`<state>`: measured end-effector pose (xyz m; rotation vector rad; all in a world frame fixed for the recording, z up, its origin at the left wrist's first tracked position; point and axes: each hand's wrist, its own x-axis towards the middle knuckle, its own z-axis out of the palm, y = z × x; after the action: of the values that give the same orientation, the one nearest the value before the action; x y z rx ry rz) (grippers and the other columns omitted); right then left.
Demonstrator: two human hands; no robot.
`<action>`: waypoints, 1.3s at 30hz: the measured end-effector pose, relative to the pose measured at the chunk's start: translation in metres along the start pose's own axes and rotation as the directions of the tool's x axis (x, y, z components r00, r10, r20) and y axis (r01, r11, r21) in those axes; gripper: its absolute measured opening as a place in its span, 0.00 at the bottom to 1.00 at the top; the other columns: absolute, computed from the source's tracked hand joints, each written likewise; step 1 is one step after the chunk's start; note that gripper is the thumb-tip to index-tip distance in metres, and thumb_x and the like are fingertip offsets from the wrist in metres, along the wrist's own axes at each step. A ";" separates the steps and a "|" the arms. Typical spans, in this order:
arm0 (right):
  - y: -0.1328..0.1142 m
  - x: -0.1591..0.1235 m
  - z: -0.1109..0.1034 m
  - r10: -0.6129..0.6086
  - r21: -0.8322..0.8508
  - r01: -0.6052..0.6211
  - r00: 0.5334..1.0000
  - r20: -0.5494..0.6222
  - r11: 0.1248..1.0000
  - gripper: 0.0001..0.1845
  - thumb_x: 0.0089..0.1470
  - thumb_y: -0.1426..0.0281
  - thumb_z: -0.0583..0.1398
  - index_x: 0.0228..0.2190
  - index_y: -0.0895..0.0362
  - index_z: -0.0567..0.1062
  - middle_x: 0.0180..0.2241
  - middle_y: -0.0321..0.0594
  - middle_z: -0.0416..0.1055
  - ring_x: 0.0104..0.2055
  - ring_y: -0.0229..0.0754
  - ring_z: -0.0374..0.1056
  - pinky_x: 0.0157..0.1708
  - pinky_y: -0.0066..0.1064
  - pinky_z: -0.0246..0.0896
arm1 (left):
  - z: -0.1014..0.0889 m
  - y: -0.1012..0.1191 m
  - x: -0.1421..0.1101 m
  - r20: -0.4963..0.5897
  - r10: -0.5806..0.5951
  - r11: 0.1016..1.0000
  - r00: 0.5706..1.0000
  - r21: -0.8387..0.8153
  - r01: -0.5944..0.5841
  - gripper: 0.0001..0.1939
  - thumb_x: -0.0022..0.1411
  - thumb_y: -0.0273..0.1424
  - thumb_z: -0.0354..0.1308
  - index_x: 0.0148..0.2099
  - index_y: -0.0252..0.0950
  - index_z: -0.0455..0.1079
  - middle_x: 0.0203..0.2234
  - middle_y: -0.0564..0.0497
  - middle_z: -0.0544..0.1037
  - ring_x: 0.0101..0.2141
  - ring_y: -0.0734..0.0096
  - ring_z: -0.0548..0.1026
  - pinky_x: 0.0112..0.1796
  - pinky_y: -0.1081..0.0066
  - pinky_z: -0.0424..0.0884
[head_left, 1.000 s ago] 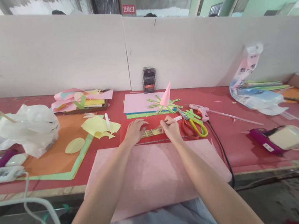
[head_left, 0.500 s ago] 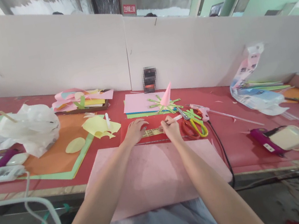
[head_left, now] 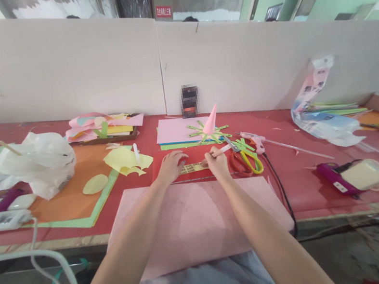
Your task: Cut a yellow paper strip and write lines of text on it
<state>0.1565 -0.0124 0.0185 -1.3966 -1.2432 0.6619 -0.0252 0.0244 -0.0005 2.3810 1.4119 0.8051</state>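
Observation:
A yellow paper strip (head_left: 194, 167) with dark marks across it lies on a red surface in front of me. My left hand (head_left: 171, 165) rests at its left end, fingers stretched out and lying flat. At the strip's right end, my right hand (head_left: 217, 160) is closed around a pen (head_left: 223, 149), its tip down by the paper. Just right of that hand lie scissors (head_left: 249, 158) with red and yellow handles. Behind them a pink paper cone (head_left: 211, 121) stands on green paper strips spread like a star, over stacked coloured sheets (head_left: 176, 129).
A pink glue gun (head_left: 257, 142) with a black cord lies right of the scissors. To the left are a crumpled white plastic bag (head_left: 39, 161), orange paper (head_left: 68, 202) and yellow cutouts (head_left: 125, 160). Power strips (head_left: 339, 179) sit at both sides. A white partition (head_left: 89, 71) stands behind.

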 end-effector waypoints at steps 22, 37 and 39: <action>-0.001 -0.003 0.003 -0.063 0.104 0.041 0.974 0.219 0.994 0.17 0.49 0.61 0.58 0.17 0.53 0.58 0.07 0.27 0.59 0.15 0.37 0.65 0.21 0.26 0.62 | 0.003 -0.003 0.001 -0.032 0.033 0.999 0.999 0.016 -0.033 0.13 0.59 0.28 0.51 0.47 0.43 0.69 0.50 0.52 0.69 0.51 0.65 0.65 0.53 0.60 0.58; 0.001 -0.003 0.002 -0.104 0.030 0.100 0.968 0.227 0.995 0.16 0.50 0.63 0.56 0.17 0.53 0.58 0.08 0.26 0.59 0.15 0.36 0.63 0.19 0.24 0.57 | 0.003 -0.003 0.000 -0.020 0.019 1.000 1.000 0.015 -0.019 0.13 0.59 0.29 0.51 0.47 0.44 0.69 0.50 0.52 0.69 0.51 0.64 0.65 0.53 0.60 0.58; 0.000 -0.004 0.002 -0.100 0.034 0.095 0.972 0.214 0.995 0.15 0.50 0.64 0.56 0.17 0.53 0.58 0.08 0.26 0.59 0.15 0.36 0.63 0.20 0.24 0.57 | 0.003 -0.003 0.001 -0.019 0.020 1.000 1.000 0.021 -0.020 0.14 0.59 0.29 0.51 0.47 0.44 0.69 0.50 0.52 0.69 0.51 0.64 0.65 0.53 0.60 0.58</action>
<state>0.1533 -0.0151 0.0173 -1.2601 -1.4608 0.7723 -0.0259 0.0268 -0.0043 2.4130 1.4124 0.8250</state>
